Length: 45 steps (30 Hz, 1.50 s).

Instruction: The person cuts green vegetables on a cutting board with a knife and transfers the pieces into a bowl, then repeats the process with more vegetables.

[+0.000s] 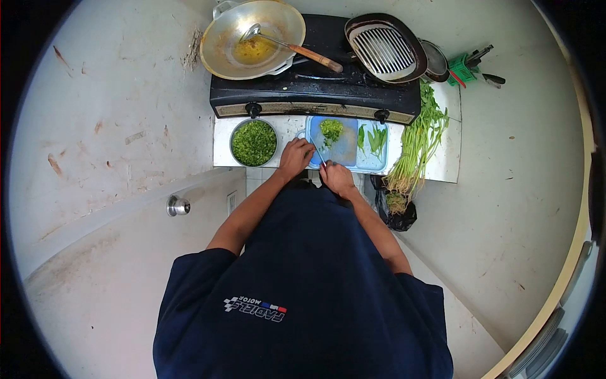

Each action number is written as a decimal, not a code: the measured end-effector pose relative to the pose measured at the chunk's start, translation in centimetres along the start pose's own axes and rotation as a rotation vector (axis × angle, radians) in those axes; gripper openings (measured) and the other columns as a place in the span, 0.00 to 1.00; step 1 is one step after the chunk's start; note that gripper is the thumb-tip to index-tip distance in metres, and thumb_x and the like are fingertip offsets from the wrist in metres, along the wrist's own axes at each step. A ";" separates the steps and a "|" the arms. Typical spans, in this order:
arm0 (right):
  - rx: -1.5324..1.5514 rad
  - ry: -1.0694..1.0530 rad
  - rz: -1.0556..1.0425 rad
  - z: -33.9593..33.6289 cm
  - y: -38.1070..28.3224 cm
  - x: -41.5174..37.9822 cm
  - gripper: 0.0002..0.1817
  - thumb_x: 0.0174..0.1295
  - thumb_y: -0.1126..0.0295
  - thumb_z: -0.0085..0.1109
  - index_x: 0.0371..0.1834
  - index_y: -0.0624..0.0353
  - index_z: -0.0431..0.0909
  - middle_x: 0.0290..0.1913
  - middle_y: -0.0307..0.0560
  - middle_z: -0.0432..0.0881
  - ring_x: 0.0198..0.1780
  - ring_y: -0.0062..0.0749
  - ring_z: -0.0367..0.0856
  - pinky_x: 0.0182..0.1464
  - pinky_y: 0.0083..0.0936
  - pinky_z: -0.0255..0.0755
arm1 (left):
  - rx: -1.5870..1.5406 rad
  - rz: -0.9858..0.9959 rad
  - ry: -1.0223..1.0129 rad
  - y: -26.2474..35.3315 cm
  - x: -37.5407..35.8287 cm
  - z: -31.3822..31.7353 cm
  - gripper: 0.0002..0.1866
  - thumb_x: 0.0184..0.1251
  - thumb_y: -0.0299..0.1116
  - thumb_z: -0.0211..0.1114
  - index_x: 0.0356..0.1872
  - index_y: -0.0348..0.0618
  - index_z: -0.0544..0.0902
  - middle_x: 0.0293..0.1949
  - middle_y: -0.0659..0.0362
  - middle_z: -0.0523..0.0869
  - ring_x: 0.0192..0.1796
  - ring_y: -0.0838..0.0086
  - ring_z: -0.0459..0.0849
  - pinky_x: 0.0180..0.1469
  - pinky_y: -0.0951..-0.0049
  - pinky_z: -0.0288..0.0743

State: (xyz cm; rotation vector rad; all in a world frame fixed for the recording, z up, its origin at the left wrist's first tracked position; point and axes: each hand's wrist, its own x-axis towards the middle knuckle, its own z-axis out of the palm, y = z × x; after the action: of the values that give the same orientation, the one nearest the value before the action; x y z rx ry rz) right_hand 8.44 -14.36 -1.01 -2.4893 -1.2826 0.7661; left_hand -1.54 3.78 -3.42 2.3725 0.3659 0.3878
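Note:
My right hand is wrapped round the handle of a knife, whose blade points up and left over a blue cutting board. At the board's left edge lies my left hand, its fingers curled; whatever is under the fingertips is too small to make out. A small heap of chopped greens sits on the board, with several loose green leaves in its right section. Left of my left hand stands a round bowl full of chopped greens.
Behind the board is a black stove bearing a wok with a ladle and a grill pan. Long-stemmed greens lie at the right, above a black bag. A green basket holds utensils.

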 end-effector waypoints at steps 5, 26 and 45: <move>0.004 0.028 0.013 0.2 -0.4 0.9 0.26 0.79 0.52 0.50 0.39 0.68 0.83 0.31 0.68 0.88 0.36 0.65 0.90 0.43 0.54 0.84 | -0.013 -0.006 0.003 0.1 -0.2 -0.2 0.05 0.69 0.31 0.69 0.40 0.45 0.90 0.38 0.58 0.86 0.46 0.57 0.84 0.50 0.56 0.77; 0.001 0.014 -0.017 -0.1 -0.6 0.7 0.25 0.79 0.53 0.49 0.39 0.67 0.83 0.32 0.68 0.88 0.37 0.65 0.90 0.44 0.54 0.83 | -0.094 -0.050 -0.002 -0.7 -0.5 0.3 0.05 0.66 0.29 0.71 0.40 0.44 0.91 0.38 0.55 0.87 0.45 0.55 0.85 0.50 0.55 0.78; -0.186 -0.063 -0.019 -3.2 4.9 0.3 0.26 0.80 0.47 0.49 0.44 0.61 0.85 0.34 0.61 0.89 0.38 0.62 0.90 0.44 0.53 0.84 | 0.016 0.062 -0.018 -0.3 0.3 0.2 0.04 0.71 0.31 0.67 0.41 0.46 0.87 0.40 0.59 0.86 0.49 0.59 0.83 0.53 0.57 0.77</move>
State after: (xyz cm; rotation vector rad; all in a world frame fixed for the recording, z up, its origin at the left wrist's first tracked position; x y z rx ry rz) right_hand 13.72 -16.91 -0.61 -2.6107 -1.4587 0.7589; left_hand -1.23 3.98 -3.71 2.4062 0.2887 0.3933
